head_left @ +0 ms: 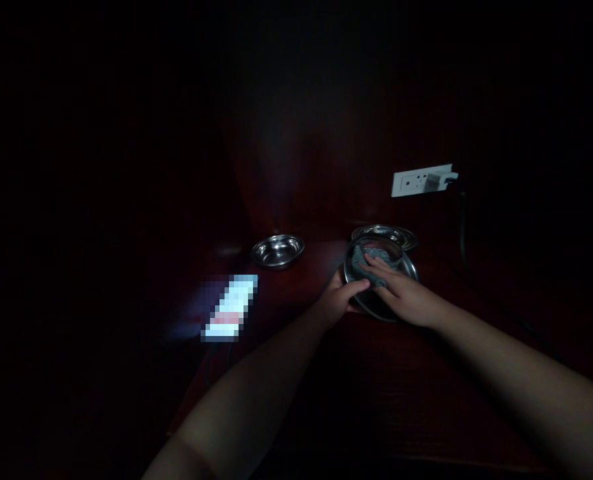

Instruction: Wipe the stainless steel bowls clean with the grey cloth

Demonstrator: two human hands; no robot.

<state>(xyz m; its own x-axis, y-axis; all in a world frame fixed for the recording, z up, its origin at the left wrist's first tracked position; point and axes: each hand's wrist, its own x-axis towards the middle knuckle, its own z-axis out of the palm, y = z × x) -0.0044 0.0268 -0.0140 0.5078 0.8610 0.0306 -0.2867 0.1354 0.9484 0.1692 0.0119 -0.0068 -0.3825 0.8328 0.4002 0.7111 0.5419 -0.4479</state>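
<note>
My left hand (pixel 337 297) grips the left rim of a shiny metal bowl (pixel 410 268), thumb over the edge and fingers underneath. The bowl is tilted towards me. Inside it lies a grey-green cloth (pixel 359 261), bunched against the metal. My right hand (pixel 399 291) holds this cloth pressed to the bowl's inner surface, its fingers stretched over it. Part of the cloth is hidden under those fingers. Just behind, a second metal bowl (pixel 387 233) shows partly past the held one.
Another metal bowl (pixel 278 251) stands to the left on the dark reddish table (pixel 296 293). Nearer lies a bright, pixelated phone-like screen (pixel 232 307) with thin cables. A white socket strip (pixel 421 180) with a plug is on the back wall, and a dark cable (pixel 462 230) hangs at right.
</note>
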